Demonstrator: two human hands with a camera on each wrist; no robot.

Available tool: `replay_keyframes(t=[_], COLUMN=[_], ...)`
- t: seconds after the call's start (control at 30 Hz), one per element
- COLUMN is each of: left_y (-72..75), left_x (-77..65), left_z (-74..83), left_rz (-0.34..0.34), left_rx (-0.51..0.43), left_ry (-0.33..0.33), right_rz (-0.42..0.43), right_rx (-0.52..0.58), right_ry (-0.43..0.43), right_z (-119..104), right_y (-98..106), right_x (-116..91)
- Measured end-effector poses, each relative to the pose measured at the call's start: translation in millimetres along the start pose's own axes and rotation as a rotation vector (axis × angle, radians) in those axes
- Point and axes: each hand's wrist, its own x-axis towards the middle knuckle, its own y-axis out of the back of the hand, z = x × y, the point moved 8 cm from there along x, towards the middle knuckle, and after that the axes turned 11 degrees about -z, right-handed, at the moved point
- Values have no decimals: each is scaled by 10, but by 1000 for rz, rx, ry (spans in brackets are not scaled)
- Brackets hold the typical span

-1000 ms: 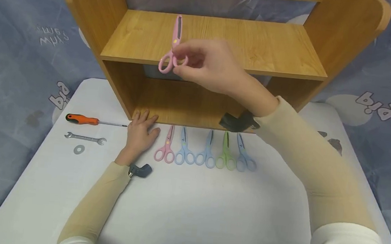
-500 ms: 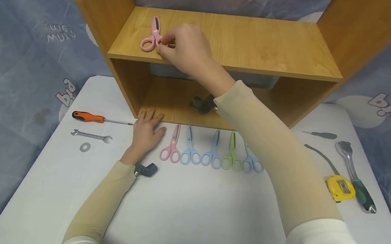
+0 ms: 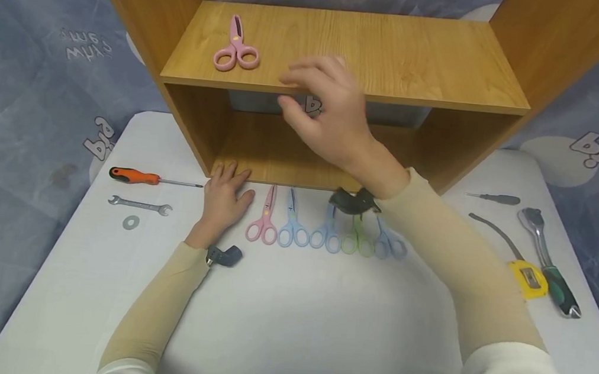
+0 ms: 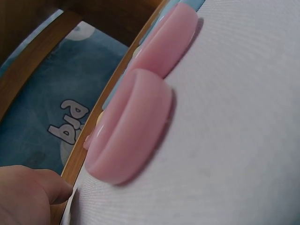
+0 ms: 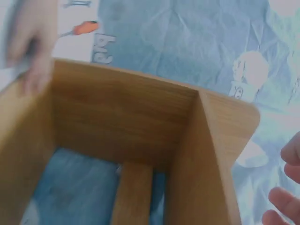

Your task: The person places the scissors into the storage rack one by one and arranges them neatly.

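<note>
Pink scissors (image 3: 235,48) lie on the left part of the wooden upper shelf (image 3: 375,54), blades pointing to the back. To the right of them my right hand (image 3: 333,110) hovers in front of the shelf edge, thumb and fingers apart, holding nothing. My left hand (image 3: 221,201) rests flat with spread fingers at the front edge of the lower shelf (image 3: 302,157). Beside it on the table lies a second pair of pink scissors (image 3: 263,219), whose handle loops (image 4: 136,126) fill the left wrist view. Blue scissors (image 3: 292,225) come after it in the row.
More blue scissors (image 3: 326,237) and green scissors (image 3: 357,242) continue the row. At left lie an orange screwdriver (image 3: 134,176), a wrench (image 3: 140,204) and a washer (image 3: 130,222). At right are a yellow tape measure (image 3: 529,279), a green-handled tool (image 3: 558,287) and a thin grey-handled tool (image 3: 498,198).
My right hand has carried the pink scissors left onto the upper shelf, let go of them and drawn back to the right. My left hand has stayed in place.
</note>
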Motion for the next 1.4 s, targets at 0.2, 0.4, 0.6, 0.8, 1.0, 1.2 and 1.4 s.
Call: replay_keyframes(t=[0.2,0.4,0.6,0.8,1.0,1.2,1.4], left_y=[10,-10,35,5,16,0,-21], left_x=[-9,-3,-38,-24,-14,-13,-17], left_z=[-51,-41,-44,-31,6,21,9], left_rz=[4,-4,6,12,-6,-29,-24], left_rx=[-15,-18,-30,-21,-23,-14,-15], left_ry=[24,18,36,11,16,29,31], right_rz=[-184,-384,-447,-481,-457,-440,-442], right_rx=[-96,-146,-89,-101,-120,-145,-155], right_ry=[-136,-522,-591,-607,-587,-557,-549], right_z=[234,639,759,848,833,811,808], right_y=[99,335,392,312,288,292,310], right_x=[-1235,-2519,-3178,-3331,-3362,-3374,-3375])
